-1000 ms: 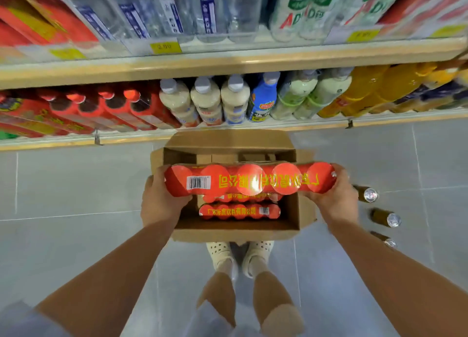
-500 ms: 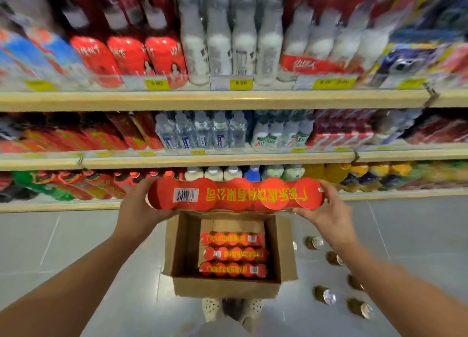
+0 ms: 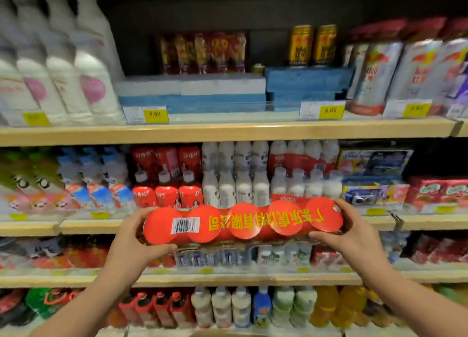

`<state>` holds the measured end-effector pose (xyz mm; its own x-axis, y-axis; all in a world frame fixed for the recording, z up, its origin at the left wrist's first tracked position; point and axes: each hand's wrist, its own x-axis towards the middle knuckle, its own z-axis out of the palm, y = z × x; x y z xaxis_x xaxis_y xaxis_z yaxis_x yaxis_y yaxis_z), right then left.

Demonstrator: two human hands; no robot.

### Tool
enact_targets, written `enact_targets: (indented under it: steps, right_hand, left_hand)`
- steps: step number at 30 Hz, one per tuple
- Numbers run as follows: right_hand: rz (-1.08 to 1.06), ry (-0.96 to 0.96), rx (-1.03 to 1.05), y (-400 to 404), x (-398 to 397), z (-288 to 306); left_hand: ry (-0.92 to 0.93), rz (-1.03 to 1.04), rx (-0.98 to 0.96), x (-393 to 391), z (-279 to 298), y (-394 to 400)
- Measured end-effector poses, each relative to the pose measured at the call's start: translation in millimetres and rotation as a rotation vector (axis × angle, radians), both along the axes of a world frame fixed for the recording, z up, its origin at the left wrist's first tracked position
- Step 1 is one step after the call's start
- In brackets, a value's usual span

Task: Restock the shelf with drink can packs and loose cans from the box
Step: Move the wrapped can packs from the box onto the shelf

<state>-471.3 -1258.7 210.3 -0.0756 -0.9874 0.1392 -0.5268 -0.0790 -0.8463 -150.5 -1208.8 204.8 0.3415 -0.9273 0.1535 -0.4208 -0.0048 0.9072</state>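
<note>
Red can pack held level before the shelves.
It is gripped at its ends, the left hand closed on the barcode end, the right hand on the other.

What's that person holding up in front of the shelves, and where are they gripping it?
A red shrink-wrapped pack of cans, held level: the left hand grips its barcode end, the right hand the opposite end.
</note>
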Motion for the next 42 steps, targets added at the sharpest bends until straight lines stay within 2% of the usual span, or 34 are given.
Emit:
enact_targets:
  steps: [7, 11, 20, 28, 32, 37, 42]
  right_hand:
    - [0.005, -0.074, -0.229, -23, -4, 70]
    - [0.033, -0.119, -0.333, -35, -4, 97]
    - [0.175, -0.274, -0.564, -54, 17, 141]
    - [-0.004, -0.121, -0.767, -82, 66, 172]
    - [-0.037, -0.108, -0.834, -98, 107, 191]
    - [-0.123, -0.12, -0.795, -133, 135, 207]
    - [-0.184, -0.096, -0.754, -170, 134, 210]
  left_hand:
    - [-0.07, -0.003, -0.275, -2, 73, -21]
    - [-0.08, 0.045, -0.336, 4, 98, -30]
    - [-0.114, -0.041, -0.566, 26, 155, -43]
    - [-0.212, -0.122, -0.741, 75, 197, -93]
    - [-0.184, -0.153, -0.802, 110, 214, -137]
    - [-0.225, -0.109, -0.85, 134, 229, -187]
    - [-0.3, -0.099, -0.71, 142, 244, -231]
